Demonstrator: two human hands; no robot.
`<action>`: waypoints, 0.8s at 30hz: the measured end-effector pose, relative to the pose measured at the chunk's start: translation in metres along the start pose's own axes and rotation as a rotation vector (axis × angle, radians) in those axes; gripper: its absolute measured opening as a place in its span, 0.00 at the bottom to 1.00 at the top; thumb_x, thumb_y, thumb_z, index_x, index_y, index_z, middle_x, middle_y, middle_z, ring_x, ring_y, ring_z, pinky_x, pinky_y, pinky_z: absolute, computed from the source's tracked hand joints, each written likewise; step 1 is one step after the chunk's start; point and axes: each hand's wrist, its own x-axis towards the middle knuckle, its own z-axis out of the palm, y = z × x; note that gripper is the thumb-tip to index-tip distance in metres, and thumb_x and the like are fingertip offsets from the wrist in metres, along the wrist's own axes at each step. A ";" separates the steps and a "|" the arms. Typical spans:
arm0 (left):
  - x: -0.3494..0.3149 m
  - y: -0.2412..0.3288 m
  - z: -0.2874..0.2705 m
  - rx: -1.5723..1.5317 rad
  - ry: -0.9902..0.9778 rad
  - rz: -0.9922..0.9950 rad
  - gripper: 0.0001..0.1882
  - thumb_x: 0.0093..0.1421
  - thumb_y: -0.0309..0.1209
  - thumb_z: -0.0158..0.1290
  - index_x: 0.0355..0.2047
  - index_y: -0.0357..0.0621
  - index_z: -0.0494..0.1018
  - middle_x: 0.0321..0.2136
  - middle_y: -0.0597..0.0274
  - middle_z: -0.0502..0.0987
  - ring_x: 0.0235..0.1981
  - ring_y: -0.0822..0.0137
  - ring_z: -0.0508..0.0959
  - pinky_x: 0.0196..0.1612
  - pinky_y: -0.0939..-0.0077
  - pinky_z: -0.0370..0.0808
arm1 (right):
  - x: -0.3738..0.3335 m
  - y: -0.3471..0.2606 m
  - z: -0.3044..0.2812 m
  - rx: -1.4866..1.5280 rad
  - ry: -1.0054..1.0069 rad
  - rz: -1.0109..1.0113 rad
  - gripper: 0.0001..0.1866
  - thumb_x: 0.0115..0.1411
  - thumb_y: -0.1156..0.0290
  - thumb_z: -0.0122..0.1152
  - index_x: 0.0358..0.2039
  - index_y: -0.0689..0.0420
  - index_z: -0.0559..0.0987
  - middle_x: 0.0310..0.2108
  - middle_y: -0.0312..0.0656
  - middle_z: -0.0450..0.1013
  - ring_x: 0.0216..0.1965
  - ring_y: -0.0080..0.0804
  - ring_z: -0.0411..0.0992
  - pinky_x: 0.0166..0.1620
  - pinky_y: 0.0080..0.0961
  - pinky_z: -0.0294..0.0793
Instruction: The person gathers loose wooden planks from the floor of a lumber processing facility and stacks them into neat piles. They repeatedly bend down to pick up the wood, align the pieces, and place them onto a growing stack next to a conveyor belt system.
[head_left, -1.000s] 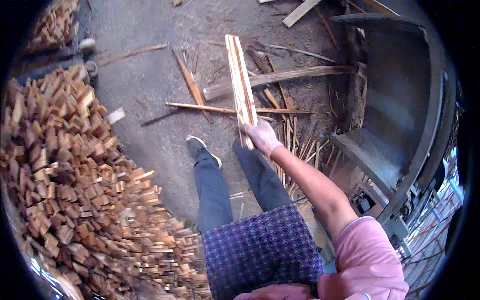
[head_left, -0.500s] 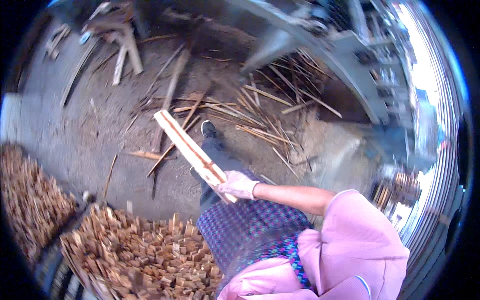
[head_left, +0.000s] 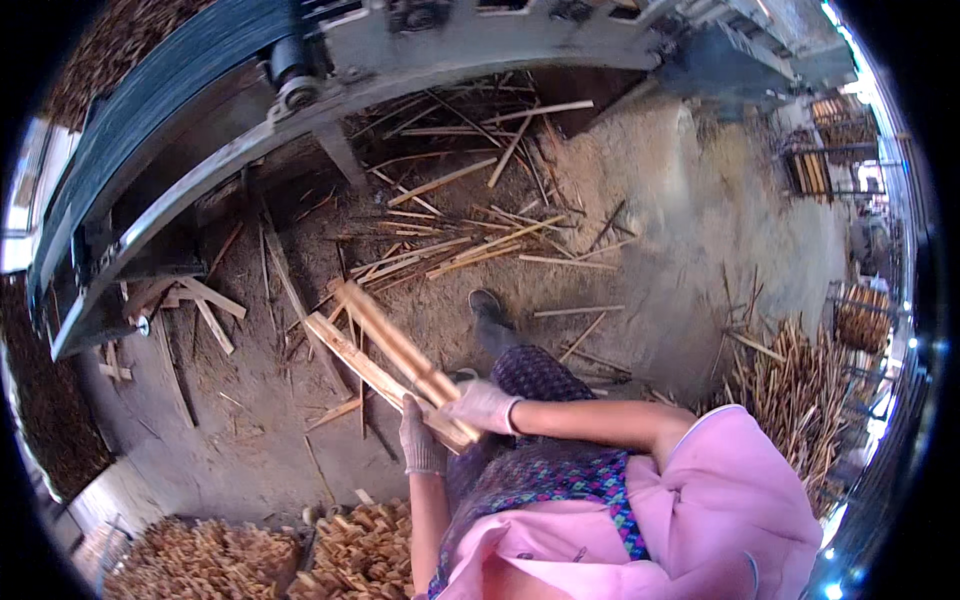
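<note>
My right hand (head_left: 482, 407), in a pale knitted glove, grips the near end of a brown wooden slat (head_left: 392, 336) that points away to the upper left. Just to its left, a second, paler wooden slat (head_left: 358, 364) lies almost parallel, with a narrow gap at the far ends. My left hand (head_left: 421, 440), also gloved, is closed around the near end of the paler slat, its thumb up along the side. Both slats are held in front of my waist, and their near ends come together between my hands.
Thin offcuts (head_left: 470, 250) litter the floor ahead, beneath a long machine with a conveyor belt (head_left: 170, 110). Piles of short wood blocks (head_left: 200, 560) stand at lower left. A heap of sticks (head_left: 800, 390) is on the right, with stacked wood bundles (head_left: 862, 318) beyond.
My left hand has come into view and now holds a slat. The wood in my right hand has separated into two slats. My view has turned, bringing the belt machine in at upper left.
</note>
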 end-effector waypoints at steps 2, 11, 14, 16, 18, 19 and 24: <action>0.003 0.008 0.016 -0.007 -0.053 -0.009 0.24 0.70 0.49 0.55 0.51 0.39 0.73 0.44 0.50 0.81 0.43 0.55 0.83 0.49 0.63 0.83 | 0.012 0.025 -0.021 0.405 0.077 0.106 0.26 0.59 0.47 0.69 0.42 0.60 0.85 0.34 0.47 0.83 0.34 0.37 0.81 0.38 0.32 0.79; -0.011 0.035 0.036 -0.110 -0.014 0.121 0.25 0.73 0.47 0.49 0.54 0.34 0.71 0.44 0.46 0.80 0.44 0.47 0.82 0.51 0.49 0.81 | 0.085 0.036 -0.186 0.223 0.008 -0.074 0.25 0.71 0.56 0.52 0.62 0.59 0.75 0.50 0.48 0.78 0.44 0.34 0.78 0.53 0.39 0.79; -0.026 0.044 0.056 -0.148 -0.074 0.235 0.25 0.73 0.49 0.50 0.55 0.37 0.72 0.46 0.53 0.79 0.46 0.58 0.81 0.52 0.62 0.79 | 0.070 0.015 -0.195 -0.123 -0.121 -0.502 0.23 0.73 0.62 0.47 0.63 0.57 0.75 0.53 0.45 0.78 0.49 0.41 0.78 0.59 0.35 0.76; -0.030 0.047 0.060 -0.109 -0.056 0.305 0.28 0.73 0.51 0.49 0.59 0.38 0.71 0.49 0.53 0.79 0.49 0.59 0.80 0.55 0.63 0.77 | 0.000 -0.052 -0.191 0.056 -0.309 -0.391 0.19 0.72 0.68 0.48 0.57 0.58 0.79 0.51 0.46 0.79 0.51 0.43 0.78 0.58 0.32 0.76; -0.033 0.053 0.099 -0.083 -0.198 0.470 0.32 0.73 0.53 0.48 0.65 0.39 0.67 0.55 0.52 0.77 0.55 0.59 0.77 0.61 0.64 0.73 | 0.006 -0.054 -0.174 -0.297 -0.144 -1.207 0.16 0.70 0.66 0.52 0.52 0.59 0.80 0.44 0.43 0.80 0.45 0.36 0.78 0.51 0.30 0.78; -0.037 0.055 0.110 -0.059 -0.268 0.503 0.34 0.74 0.53 0.47 0.67 0.39 0.65 0.56 0.53 0.77 0.56 0.60 0.76 0.63 0.64 0.71 | -0.007 -0.072 -0.170 -0.473 -0.043 -1.613 0.15 0.69 0.65 0.55 0.49 0.59 0.81 0.40 0.42 0.80 0.42 0.32 0.79 0.48 0.29 0.78; -0.040 0.055 0.117 0.141 -0.187 0.619 0.33 0.75 0.53 0.45 0.66 0.37 0.64 0.55 0.56 0.75 0.54 0.64 0.76 0.59 0.66 0.74 | -0.085 -0.079 -0.159 0.027 -0.124 -0.696 0.24 0.62 0.52 0.67 0.49 0.58 0.82 0.34 0.44 0.82 0.37 0.34 0.79 0.44 0.35 0.77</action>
